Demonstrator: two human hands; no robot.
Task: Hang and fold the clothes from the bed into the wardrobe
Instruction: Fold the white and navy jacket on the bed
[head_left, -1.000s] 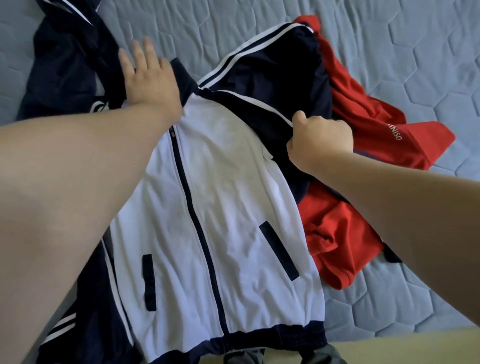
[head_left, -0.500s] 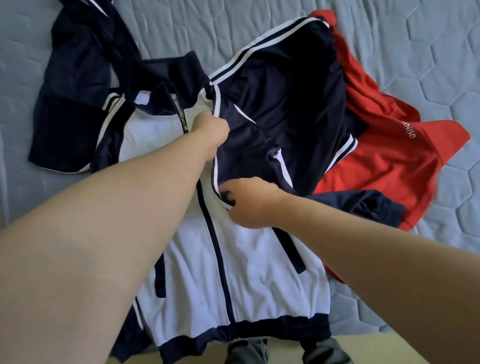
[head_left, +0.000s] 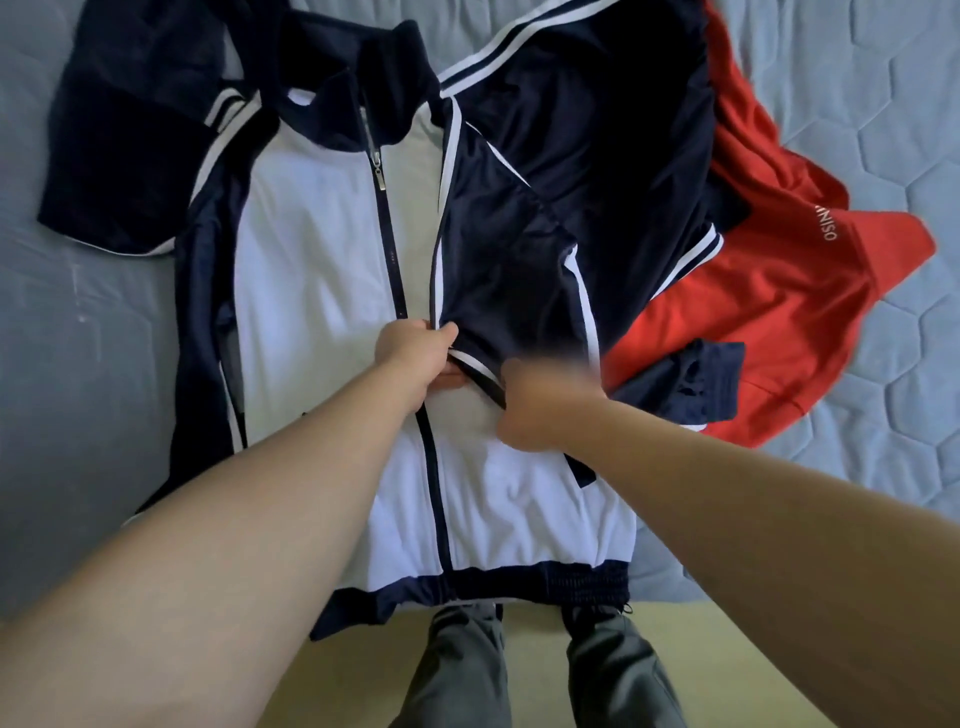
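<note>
A white and navy track jacket (head_left: 311, 291) lies front up on the bed, zipped, collar away from me. Its right navy sleeve (head_left: 519, 270) is folded inward across the chest. My left hand (head_left: 410, 353) pinches the folded sleeve's edge near the zip at mid-chest. My right hand (head_left: 540, 405), blurred, grips the same sleeve edge just to the right. The left sleeve (head_left: 119, 171) lies spread out at the upper left. A red garment (head_left: 769, 301) with white lettering lies under the jacket's right side.
The grey-blue quilted bedcover (head_left: 857, 78) surrounds the clothes. The bed's near edge runs along the jacket hem (head_left: 519, 582). My legs in grey trousers (head_left: 457, 670) stand on a yellowish floor below it. No wardrobe is in view.
Both hands have come down and toward the middle of the chest, drawing the right sleeve inward over the white front. One second ago the left hand rested flat near the collar.
</note>
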